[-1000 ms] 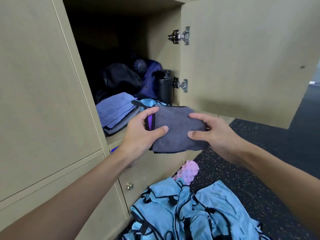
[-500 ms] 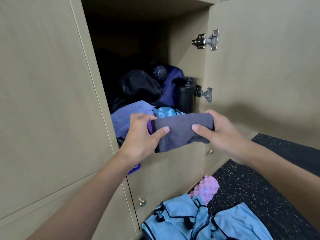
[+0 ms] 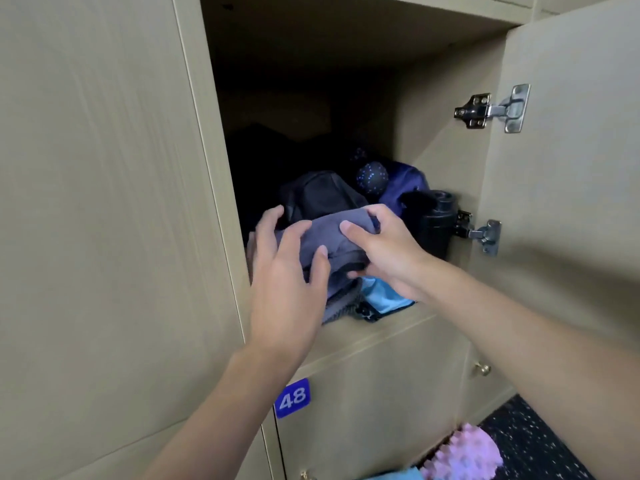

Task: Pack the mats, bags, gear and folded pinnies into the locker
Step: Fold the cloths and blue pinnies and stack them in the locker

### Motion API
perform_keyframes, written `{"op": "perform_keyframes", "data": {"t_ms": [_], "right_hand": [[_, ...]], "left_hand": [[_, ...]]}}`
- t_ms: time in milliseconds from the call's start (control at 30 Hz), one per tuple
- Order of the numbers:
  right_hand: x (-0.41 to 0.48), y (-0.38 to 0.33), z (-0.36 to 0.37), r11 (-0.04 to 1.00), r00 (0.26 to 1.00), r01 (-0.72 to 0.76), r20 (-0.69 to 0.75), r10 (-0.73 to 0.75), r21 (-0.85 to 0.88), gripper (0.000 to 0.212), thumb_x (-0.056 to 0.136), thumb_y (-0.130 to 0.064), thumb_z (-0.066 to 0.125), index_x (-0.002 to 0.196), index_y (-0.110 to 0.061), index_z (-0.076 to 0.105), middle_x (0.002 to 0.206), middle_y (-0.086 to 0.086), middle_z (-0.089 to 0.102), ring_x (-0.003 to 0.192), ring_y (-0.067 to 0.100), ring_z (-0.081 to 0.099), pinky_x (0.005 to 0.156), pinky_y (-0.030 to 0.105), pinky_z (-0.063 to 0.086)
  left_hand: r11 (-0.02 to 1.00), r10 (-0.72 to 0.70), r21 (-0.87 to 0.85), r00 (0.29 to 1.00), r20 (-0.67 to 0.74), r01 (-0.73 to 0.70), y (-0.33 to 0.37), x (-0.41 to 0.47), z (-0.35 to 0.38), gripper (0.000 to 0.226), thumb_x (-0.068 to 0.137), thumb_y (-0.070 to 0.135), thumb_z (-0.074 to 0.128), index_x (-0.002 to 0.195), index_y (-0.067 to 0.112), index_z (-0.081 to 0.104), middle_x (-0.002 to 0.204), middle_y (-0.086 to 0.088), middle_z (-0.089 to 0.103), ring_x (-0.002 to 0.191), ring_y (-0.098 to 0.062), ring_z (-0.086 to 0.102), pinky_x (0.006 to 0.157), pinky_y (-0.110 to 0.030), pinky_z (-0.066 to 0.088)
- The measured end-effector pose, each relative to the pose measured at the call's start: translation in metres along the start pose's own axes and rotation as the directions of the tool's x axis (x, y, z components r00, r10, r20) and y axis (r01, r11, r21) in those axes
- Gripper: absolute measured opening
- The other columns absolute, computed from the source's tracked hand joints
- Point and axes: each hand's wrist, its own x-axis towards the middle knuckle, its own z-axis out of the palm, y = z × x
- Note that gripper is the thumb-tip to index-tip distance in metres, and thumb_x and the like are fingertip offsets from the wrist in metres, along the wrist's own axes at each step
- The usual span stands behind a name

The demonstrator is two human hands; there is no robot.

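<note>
**A:** Where do you have the grey folded pinny (image 3: 329, 237)?

**B:** You have it at the near edge of the open locker (image 3: 440, 140), on top of a pile of folded cloth (image 3: 341, 303), between your two hands. Under its right part lies a light blue pinny (image 3: 384, 297), which reaches the shelf edge.

**A:** And how are your hands?

**B:** Your right hand (image 3: 388, 251) grips the right end of the grey pinny. The thumb is on top, and the fingers curl round the far edge and under it. Your left hand (image 3: 287, 275) is wide, with fingers spread and almost straight, laid against the left end. Its thumb presses on the near face.

**A:** What is behind the pinny?

**B:** A black bag (image 3: 318, 195) sits just behind it. To the right of that, a dark ball with blue dots (image 3: 372, 174) is beside a navy bag (image 3: 407, 183). A black bottle (image 3: 434, 226) stands upright at the right wall, just beside the lower hinge (image 3: 483, 233).

**A:** And outside the locker?

**B:** The locker door (image 3: 571, 168) stands open at the right. Below your left wrist is a blue plate with 48 (image 3: 292, 398). On the dark speckled floor (image 3: 540, 441), at the near right, lies a pink spiky roller (image 3: 467, 452).
</note>
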Motion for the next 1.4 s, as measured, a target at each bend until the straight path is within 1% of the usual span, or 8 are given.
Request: {"op": "perform_keyframes", "data": {"t_ms": [100, 200, 367, 500, 633, 833, 1200, 1400], "right_hand": [[0.023, 0.009, 0.016, 0.998, 1.0, -0.01, -0.009, 0.01, -0.058, 0.024, 0.096, -0.026, 0.062, 0.112, -0.015, 0.05, 0.121, 0.018, 0.06, 0.101, 0.031, 0.067, 0.058, 0.036, 0.057], [0.036, 0.022, 0.017, 0.796, 0.974, 0.21, 0.054, -0.219, -0.568, 0.037, 0.096, -0.035, 0.057, 0.126, -0.018, 0.043, 0.12, 0.009, 0.056, 0.105, 0.024, 0.058, 0.087, 0.033, 0.048], [0.037, 0.041, -0.003, 0.778, 0.928, 0.37, 0.243, -0.283, -0.507, 0.051, 0.089, -0.031, 0.069, 0.134, -0.034, 0.044, 0.099, -0.01, 0.055, 0.087, 0.007, 0.056, 0.076, 0.016, 0.042], [0.05, 0.058, 0.002, 0.772, 0.906, 0.42, 0.267, -0.328, -0.477, 0.036, 0.088, -0.032, 0.07, 0.121, -0.023, 0.057, 0.1, -0.005, 0.066, 0.092, 0.011, 0.061, 0.084, 0.027, 0.05], [0.056, 0.077, 0.0, 0.678, 0.924, 0.383, 0.266, -0.276, -0.627, 0.047, 0.088, -0.045, 0.065, 0.127, -0.023, 0.054, 0.119, -0.002, 0.046, 0.104, 0.017, 0.054, 0.096, 0.04, 0.047], [0.051, 0.078, -0.003, 0.512, 0.833, 0.547, 0.371, -0.411, -0.662, 0.059, 0.089, -0.039, 0.064, 0.144, -0.029, 0.044, 0.138, -0.007, 0.044, 0.121, 0.02, 0.045, 0.104, 0.043, 0.041], [0.025, 0.062, -0.004, 0.616, 0.909, 0.416, 0.324, -0.261, -0.67, 0.076, 0.094, -0.033, 0.062, 0.153, -0.044, 0.016, 0.138, -0.005, 0.041, 0.12, 0.014, 0.046, 0.096, 0.025, 0.037], [0.018, 0.057, -0.01, 0.646, 0.923, 0.385, 0.28, -0.265, -0.659, 0.08, 0.092, -0.03, 0.064, 0.151, -0.048, 0.012, 0.134, -0.003, 0.046, 0.115, 0.015, 0.053, 0.102, 0.034, 0.043]], "left_hand": [[0.972, 0.062, 0.229, 0.998, -0.007, -0.059, -0.011, 0.005, 0.013, 0.031, 0.097, 0.021, 0.048, 0.112, 0.006, 0.071, 0.133, -0.012, 0.055, 0.123, -0.033, 0.048, 0.111, -0.039, 0.03], [0.882, 0.038, 0.467, 0.998, 0.045, -0.055, -0.025, 0.004, 0.028, 0.04, 0.094, 0.027, 0.039, 0.097, 0.01, 0.075, 0.118, -0.014, 0.063, 0.112, -0.032, 0.048, 0.101, -0.041, 0.028], [0.753, -0.049, 0.654, 0.985, 0.166, -0.073, -0.04, -0.003, 0.04, 0.055, 0.092, 0.034, 0.032, 0.123, 0.005, 0.067, 0.125, -0.017, 0.06, 0.114, -0.034, 0.05, 0.094, -0.043, 0.028], [0.747, -0.206, 0.665, 0.949, 0.237, -0.004, -0.039, 0.001, 0.04, 0.064, 0.099, 0.042, 0.025, 0.152, 0.008, 0.034, 0.154, -0.013, 0.036, 0.138, -0.03, 0.03, 0.111, -0.044, 0.014], [0.732, -0.204, 0.68, 0.94, 0.274, -0.04, -0.042, -0.004, 0.041, 0.071, 0.098, 0.047, 0.021, 0.159, 0.013, 0.005, 0.164, -0.008, 0.011, 0.148, -0.023, 0.009, 0.116, -0.044, 0.002], [0.775, -0.238, 0.631, 0.937, 0.257, 0.023, -0.039, -0.003, 0.04, 0.072, 0.1, 0.046, 0.03, 0.159, 0.015, 0.002, 0.165, -0.011, 0.005, 0.152, -0.022, 0.0, 0.117, -0.043, -0.015], [0.848, -0.221, 0.527, 0.94, 0.262, 0.052, -0.033, -0.001, 0.033, 0.073, 0.101, 0.042, 0.039, 0.159, 0.015, 0.003, 0.166, -0.012, -0.002, 0.153, -0.022, -0.01, 0.114, -0.04, -0.019], [0.86, -0.17, 0.51, 0.955, 0.242, 0.024, -0.03, -0.001, 0.031, 0.072, 0.099, 0.04, 0.042, 0.158, 0.015, 0.008, 0.165, -0.011, 0.002, 0.153, -0.024, -0.005, 0.105, -0.035, -0.021]]}}
